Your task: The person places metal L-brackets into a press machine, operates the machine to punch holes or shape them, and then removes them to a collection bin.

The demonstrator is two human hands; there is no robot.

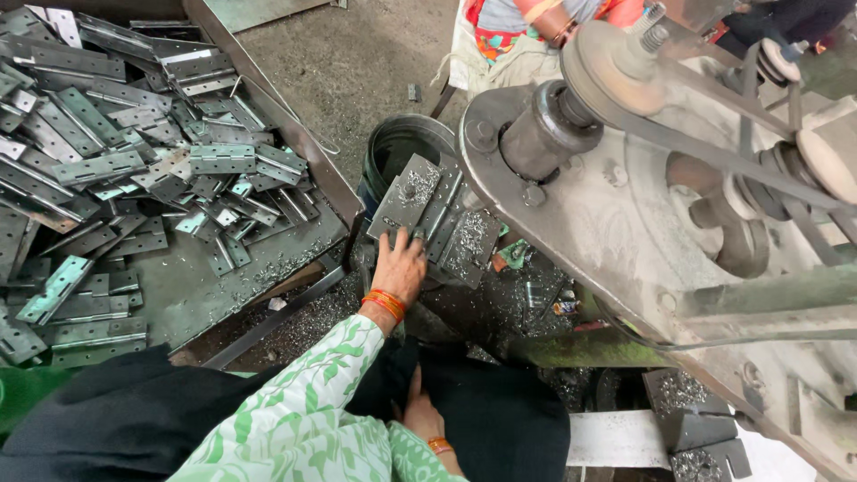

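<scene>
The left hand (400,266) is reaching forward, its fingers spread and pressing flat on a metal hinge plate (412,198) lying on the machine's work plate (464,241), which is strewn with metal shavings. The right hand (420,412) is resting open on the black cloth (500,419) in the lap, holding nothing. The belt-driven machine (643,205) is crowding the right side. A dark bucket (393,147) is standing just behind the plate. To the left, a metal tray (201,286) is holding a heap of hinges (134,152).

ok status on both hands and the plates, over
Left hand flat on metal plates at the machine, holding nothing. Right hand resting on dark cloth. Hinge pile left, untouched.
</scene>
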